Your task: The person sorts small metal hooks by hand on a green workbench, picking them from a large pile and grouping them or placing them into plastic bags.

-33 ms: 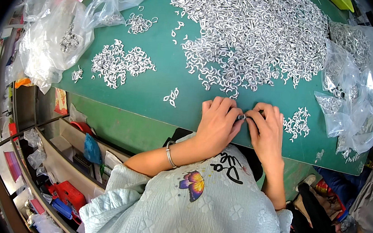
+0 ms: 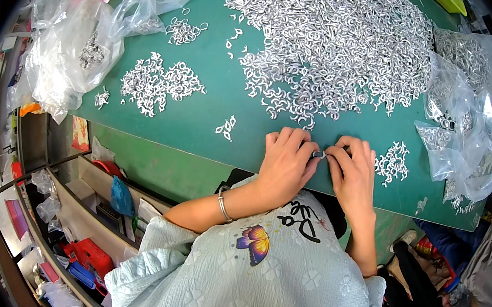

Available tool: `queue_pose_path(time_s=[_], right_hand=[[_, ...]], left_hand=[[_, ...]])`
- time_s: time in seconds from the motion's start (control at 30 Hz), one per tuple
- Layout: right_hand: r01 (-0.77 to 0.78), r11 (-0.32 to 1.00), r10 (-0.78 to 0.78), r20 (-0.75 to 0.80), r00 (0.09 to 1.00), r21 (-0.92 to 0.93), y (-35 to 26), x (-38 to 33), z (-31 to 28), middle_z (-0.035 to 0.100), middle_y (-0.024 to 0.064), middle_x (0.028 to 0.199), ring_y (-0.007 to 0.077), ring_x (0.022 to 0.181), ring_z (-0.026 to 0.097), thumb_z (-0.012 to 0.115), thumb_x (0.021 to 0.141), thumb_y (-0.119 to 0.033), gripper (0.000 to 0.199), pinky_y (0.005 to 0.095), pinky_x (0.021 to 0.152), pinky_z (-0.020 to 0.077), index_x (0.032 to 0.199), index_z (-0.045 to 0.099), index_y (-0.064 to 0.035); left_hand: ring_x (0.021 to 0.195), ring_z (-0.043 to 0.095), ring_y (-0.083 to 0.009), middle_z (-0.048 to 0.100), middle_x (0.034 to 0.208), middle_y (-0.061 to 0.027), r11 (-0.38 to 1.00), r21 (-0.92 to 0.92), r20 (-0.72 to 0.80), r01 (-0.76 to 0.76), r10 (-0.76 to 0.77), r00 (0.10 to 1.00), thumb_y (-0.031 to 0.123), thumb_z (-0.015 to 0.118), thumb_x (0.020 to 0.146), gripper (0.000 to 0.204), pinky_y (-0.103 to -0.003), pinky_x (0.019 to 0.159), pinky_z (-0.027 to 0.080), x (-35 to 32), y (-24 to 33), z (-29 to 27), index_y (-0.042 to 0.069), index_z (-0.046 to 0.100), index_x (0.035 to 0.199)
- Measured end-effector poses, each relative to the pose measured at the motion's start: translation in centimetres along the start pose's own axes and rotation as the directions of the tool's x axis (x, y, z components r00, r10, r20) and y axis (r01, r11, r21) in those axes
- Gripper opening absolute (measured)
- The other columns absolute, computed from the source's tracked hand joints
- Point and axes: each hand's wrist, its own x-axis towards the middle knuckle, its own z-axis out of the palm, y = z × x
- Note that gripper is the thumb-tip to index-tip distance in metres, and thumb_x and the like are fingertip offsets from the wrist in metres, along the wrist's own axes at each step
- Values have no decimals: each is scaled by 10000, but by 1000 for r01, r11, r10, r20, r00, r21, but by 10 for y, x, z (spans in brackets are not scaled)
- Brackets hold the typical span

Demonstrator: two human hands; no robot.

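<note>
Slightly, the right hand [image 2: 353, 174] had edged outward (its hold was unclear), baring more of the small dark-and-silver piece [image 2: 319, 154] the left hand [image 2: 285, 163] pinched above the table [image 2: 171, 124]; handling seemed unfinished

A workshop: heaped silvery parts [image 2: 341, 49], green worktable [image 2: 193, 109]

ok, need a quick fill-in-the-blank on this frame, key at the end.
1. The table has a ____ top.
2. The bracelet is on the ____ wrist.
3. The small pile beside the right hand lies on that hand's ____ side.
4. Of the table's near and far edges, the left hand is closer to the ____ one.

Key: green; left; right; near
</note>
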Motion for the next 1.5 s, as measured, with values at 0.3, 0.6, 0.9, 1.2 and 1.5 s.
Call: queue_pose_path(time_s=[0.3, 0.6, 0.9, 1.2, 1.5], right_hand=[[-1, 999, -3, -108, 994, -33, 4, -8, 1, 580, 68, 968, 263, 893, 527, 700, 773, -36, 159, 382, 759, 375, 922, 647, -50], [92, 995, -86, -173, 981, 25, -12, 21, 17, 593, 81, 1058, 290, 996, 545, 705, 771, -43, 260, 403, 847, 409, 1026, 651, -45], [23, 1000, -22, -158, 987, 7, -4, 9, 15, 591, 60, 1035, 262, 956, 551, 697, 781, -38, 254, 380, 786, 403, 1029, 643, -40], [50, 995, -43, -77, 996, 85, -8, 8, 17, 597, 72, 1031, 268, 936, 544, 730, 757, -65, 310, 382, 779, 398, 1055, 650, -32], [78, 968, -58, -91, 994, 240, -13, 11, 31, 598, 100, 988, 291, 875, 552, 726, 763, -34, 312, 378, 750, 446, 1067, 658, -20]], left_hand=[[1110, 507, -275, 558, 1129, -80, 995, -10, 90, -96, 96, 991, 92, 736, 768, 344, -428, 906, 369, -9, -3, -10, 53, 610, 1085], [1107, 512, -314, 551, 1146, -113, 988, -38, 3, -147, 147, 989, 85, 714, 792, 315, -437, 911, 389, -21, -24, -14, 15, 601, 1078], [1097, 522, -320, 563, 1124, -106, 996, -55, -43, -65, 63, 997, 73, 745, 765, 315, -432, 907, 397, -22, -29, -21, 38, 614, 1049], [1116, 504, -332, 539, 1159, -121, 997, -67, -39, -25, 23, 999, 95, 741, 776, 402, -437, 929, 382, -26, -29, -24, 30, 576, 1136], [1136, 490, -344, 514, 1231, -145, 992, -101, 14, 77, -75, 997, 107, 782, 736, 603, -440, 946, 387, -33, -26, -37, 25, 520, 1272]])
